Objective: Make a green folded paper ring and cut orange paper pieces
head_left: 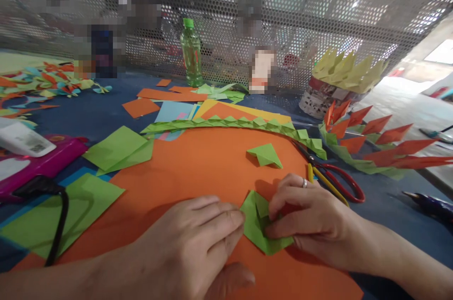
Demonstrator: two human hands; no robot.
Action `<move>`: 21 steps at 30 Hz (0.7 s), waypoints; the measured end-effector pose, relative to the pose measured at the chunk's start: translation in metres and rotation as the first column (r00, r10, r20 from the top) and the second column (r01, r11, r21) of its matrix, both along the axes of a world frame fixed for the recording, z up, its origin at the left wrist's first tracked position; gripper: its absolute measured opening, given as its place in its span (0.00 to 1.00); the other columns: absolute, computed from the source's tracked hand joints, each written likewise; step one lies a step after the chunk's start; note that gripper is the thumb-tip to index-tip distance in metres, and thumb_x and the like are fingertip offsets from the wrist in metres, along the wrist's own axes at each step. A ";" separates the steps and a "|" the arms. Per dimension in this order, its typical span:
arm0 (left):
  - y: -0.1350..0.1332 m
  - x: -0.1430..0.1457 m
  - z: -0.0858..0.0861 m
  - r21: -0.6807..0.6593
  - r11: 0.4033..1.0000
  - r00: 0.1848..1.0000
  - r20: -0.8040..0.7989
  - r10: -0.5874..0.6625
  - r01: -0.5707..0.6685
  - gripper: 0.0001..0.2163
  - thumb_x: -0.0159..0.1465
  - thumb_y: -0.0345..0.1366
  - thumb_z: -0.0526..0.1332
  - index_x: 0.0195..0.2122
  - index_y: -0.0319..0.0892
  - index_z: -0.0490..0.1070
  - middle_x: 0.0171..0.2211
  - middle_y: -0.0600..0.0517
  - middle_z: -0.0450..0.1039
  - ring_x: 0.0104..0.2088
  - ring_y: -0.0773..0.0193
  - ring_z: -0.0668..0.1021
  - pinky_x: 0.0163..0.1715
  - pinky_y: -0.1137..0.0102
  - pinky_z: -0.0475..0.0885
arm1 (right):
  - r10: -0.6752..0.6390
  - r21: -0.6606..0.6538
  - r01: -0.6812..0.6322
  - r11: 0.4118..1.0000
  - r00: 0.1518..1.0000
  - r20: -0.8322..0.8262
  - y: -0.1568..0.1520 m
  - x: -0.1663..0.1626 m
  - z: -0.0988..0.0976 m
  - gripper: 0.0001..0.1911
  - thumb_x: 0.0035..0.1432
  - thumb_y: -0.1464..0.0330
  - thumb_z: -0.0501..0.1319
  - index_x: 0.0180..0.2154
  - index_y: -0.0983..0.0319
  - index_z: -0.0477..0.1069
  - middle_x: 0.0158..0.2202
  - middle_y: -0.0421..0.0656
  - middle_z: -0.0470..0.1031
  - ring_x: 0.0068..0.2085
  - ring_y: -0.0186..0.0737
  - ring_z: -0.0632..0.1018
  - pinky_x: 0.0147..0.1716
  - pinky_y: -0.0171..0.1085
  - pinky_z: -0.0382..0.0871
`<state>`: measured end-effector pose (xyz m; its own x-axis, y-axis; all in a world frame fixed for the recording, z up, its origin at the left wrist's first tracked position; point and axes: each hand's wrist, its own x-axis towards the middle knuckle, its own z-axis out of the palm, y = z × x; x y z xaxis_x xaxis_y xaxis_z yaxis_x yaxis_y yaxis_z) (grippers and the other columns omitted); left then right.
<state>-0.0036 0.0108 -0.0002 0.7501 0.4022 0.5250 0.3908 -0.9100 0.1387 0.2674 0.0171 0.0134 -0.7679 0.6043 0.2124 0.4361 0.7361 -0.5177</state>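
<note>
A partly folded square of green paper [255, 227] lies on a large orange sheet [198, 168]. My right hand [311, 215], with a ring on one finger, pinches a raised flap at the square's right side. Flat and open, my left hand [198, 229] has its fingers together and its fingertips at the square's left edge; its thumb is apart. Beyond them sits a small folded green piece [266, 154]. A chain of folded green paper [226, 123] curves along the far edge of the orange sheet.
Red-handled scissors [341, 182] and a pen [430, 203] lie at right, near an orange-and-green spiked paper piece [375, 149]. Green sheets [120, 149] and a magenta power strip [42, 163] are at left. A green bottle [191, 54] stands before the perforated metal screen [219, 3].
</note>
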 end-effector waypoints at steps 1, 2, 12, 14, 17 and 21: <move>0.000 0.001 0.001 0.003 1.000 1.000 -0.004 -0.005 0.005 0.21 0.76 0.42 0.48 0.42 0.37 0.79 0.41 0.47 0.83 0.43 0.59 0.81 0.48 0.66 0.74 | 0.018 0.001 -0.018 1.000 1.000 0.010 -0.002 -0.002 0.001 0.11 0.61 0.77 0.63 0.41 0.58 0.80 0.39 0.42 0.77 0.42 0.37 0.76 0.49 0.40 0.69; 0.000 0.002 0.001 0.008 1.000 1.000 -0.003 -0.008 0.008 0.21 0.76 0.41 0.48 0.42 0.36 0.79 0.41 0.47 0.83 0.43 0.59 0.81 0.48 0.66 0.74 | 0.033 -0.004 -0.033 0.999 0.999 0.017 -0.004 -0.004 0.002 0.09 0.62 0.75 0.63 0.41 0.59 0.80 0.39 0.42 0.77 0.42 0.36 0.76 0.50 0.40 0.68; -0.007 0.004 -0.004 -0.002 0.998 0.998 0.028 -0.061 0.061 0.14 0.74 0.40 0.55 0.45 0.41 0.79 0.42 0.53 0.84 0.43 0.63 0.81 0.51 0.69 0.72 | -0.008 -0.188 0.004 0.982 1.000 -0.016 -0.007 -0.005 0.005 0.08 0.59 0.68 0.70 0.42 0.59 0.79 0.42 0.42 0.77 0.44 0.36 0.77 0.47 0.37 0.71; -0.007 0.004 -0.004 -0.012 0.997 0.997 0.014 -0.073 0.073 0.14 0.74 0.41 0.55 0.45 0.41 0.79 0.43 0.53 0.83 0.43 0.63 0.81 0.52 0.69 0.71 | -0.025 -0.234 0.020 0.972 1.000 -0.017 -0.006 -0.002 0.005 0.08 0.58 0.71 0.70 0.41 0.60 0.79 0.42 0.43 0.76 0.44 0.36 0.77 0.47 0.36 0.72; -0.004 0.004 -0.003 -0.016 0.996 0.996 -0.021 -0.089 0.089 0.14 0.74 0.41 0.54 0.44 0.43 0.78 0.43 0.54 0.83 0.43 0.64 0.81 0.51 0.70 0.71 | -0.027 -0.273 0.008 0.962 0.998 -0.063 -0.003 0.002 0.001 0.03 0.59 0.70 0.70 0.37 0.60 0.81 0.41 0.43 0.75 0.43 0.35 0.76 0.45 0.34 0.72; -0.003 0.005 -0.002 -0.030 0.993 0.992 -0.042 -0.116 0.115 0.16 0.75 0.42 0.51 0.44 0.43 0.78 0.41 0.55 0.83 0.41 0.64 0.81 0.48 0.70 0.70 | -0.088 -0.286 0.052 0.957 0.990 -0.114 -0.001 0.003 -0.009 0.03 0.57 0.67 0.72 0.33 0.59 0.82 0.37 0.41 0.74 0.41 0.33 0.76 0.44 0.33 0.69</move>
<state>0.0018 0.0082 -0.0024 0.8145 0.3251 0.4804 0.2892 -0.9455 0.1495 0.2708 0.0156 0.0046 -0.7001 0.7045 0.1163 0.4005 0.5222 -0.7530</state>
